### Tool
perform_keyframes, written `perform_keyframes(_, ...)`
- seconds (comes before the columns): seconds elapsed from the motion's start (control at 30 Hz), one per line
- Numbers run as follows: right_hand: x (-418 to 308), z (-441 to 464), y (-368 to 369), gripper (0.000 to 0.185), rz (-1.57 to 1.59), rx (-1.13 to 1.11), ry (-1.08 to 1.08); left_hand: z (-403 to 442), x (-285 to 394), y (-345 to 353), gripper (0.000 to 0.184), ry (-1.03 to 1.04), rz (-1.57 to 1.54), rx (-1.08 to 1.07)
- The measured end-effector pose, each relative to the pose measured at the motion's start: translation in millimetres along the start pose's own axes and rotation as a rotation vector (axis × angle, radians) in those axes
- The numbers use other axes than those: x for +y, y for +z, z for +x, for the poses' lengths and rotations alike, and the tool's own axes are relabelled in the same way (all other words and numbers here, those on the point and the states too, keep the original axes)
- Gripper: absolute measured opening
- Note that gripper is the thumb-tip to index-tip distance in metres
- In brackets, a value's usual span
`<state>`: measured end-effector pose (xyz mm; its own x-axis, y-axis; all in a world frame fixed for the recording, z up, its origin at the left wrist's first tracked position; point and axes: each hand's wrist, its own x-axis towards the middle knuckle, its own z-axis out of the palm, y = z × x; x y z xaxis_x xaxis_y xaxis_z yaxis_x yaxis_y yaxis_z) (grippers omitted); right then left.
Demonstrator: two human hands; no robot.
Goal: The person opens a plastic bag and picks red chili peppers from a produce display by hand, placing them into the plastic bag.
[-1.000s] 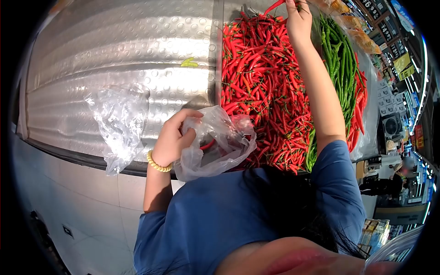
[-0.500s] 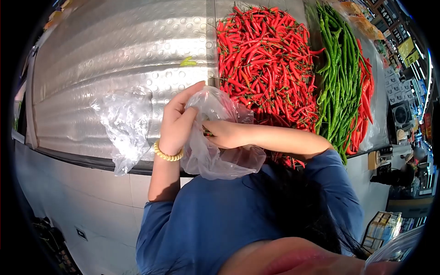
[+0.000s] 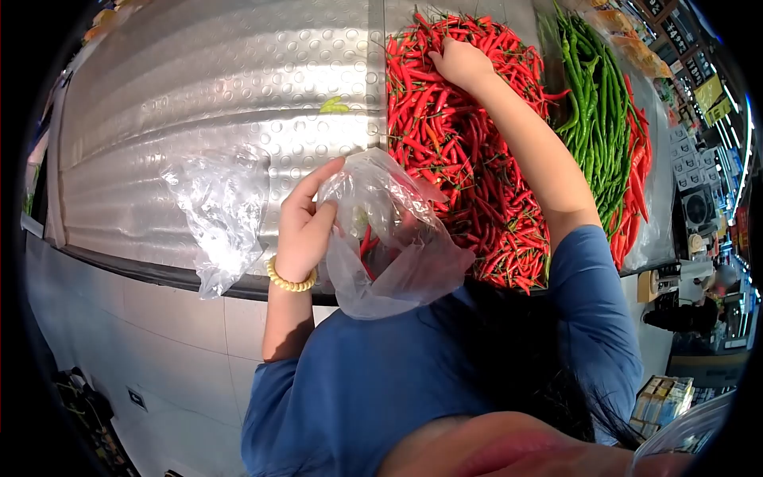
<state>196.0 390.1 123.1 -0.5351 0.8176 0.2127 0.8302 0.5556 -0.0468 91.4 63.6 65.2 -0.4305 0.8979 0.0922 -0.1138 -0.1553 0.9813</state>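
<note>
My left hand (image 3: pixel 306 219), with a beaded bracelet (image 3: pixel 291 274) at the wrist, grips the rim of a clear plastic bag (image 3: pixel 397 278). The bag's mouth gapes, and a few red chilies (image 3: pixel 368 253) show inside it. At the far end of a big heap of red chilies (image 3: pixel 477 151), my right hand (image 3: pixel 462 65) reaches down into the pile. Its fingers are bent among the chilies and mostly hidden, so whether it grips any cannot be made out.
A crumpled clear plastic bag (image 3: pixel 218 222) lies on the dimpled metal counter (image 3: pixel 159 103), with small yellow-green pieces (image 3: pixel 334 104) farther back. Long green chilies (image 3: pixel 592 119) and larger red chilies (image 3: pixel 636 191) lie right of the heap. A dark edge (image 3: pixel 159 274) borders the counter's front.
My right hand has come out of the plastic bag and moved away to the far end of the red chili heap. My left hand keeps its hold on the bag, which hangs more open.
</note>
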Motion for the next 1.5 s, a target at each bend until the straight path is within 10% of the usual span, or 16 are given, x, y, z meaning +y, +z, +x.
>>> perform_keyframes(0.1, 7.3, 0.0, -18.5, 0.038, 0.126, 0.009, -0.070, -2.4, 2.1, -6.2, 0.050, -0.008, -0.006, -0.007)
perform_keyframes(0.23, 49.2, 55.4, -13.2, 0.035, 1.085, 0.385, -0.171, -3.0, -1.3, -10.0, 0.051, -0.006, -0.015, 0.000)
perform_keyframes(0.47, 31.0, 61.5, 7.0, 0.045, -0.100, -0.008, -0.009, -0.2, -7.1, -3.2, 0.051, 0.007, -0.002, -0.032)
perform_keyframes(0.7, 31.2, 59.6, -14.5, 0.049, -0.083, -0.172, -0.204, -4.4, -4.4, -10.4, 0.050, -0.016, 0.017, -0.048)
perform_keyframes(0.83, 40.6, 51.3, -29.2, 0.040, 0.382, 0.384, -0.282, -4.4, -3.6, -10.5, 0.050, -0.012, 0.010, -0.013)
perform_keyframes(1.2, 7.6, -21.3, -39.6, 0.026, 0.929, 0.438, -0.346, 5.1, -2.6, -1.9, 0.050, -0.034, 0.048, -0.058)
perform_keyframes(1.3, -32.8, -86.8, -67.1, 0.024, 1.601, 0.185, -0.441, 7.5, -3.9, -3.0, 0.051, -0.016, 0.004, -0.025)
perform_keyframes(1.5, -90.7, -188.8, 9.4, 0.031, 0.769, -0.824, -0.741, 10.0, 4.5, -0.3, 0.054, -0.013, -0.120, -0.020)
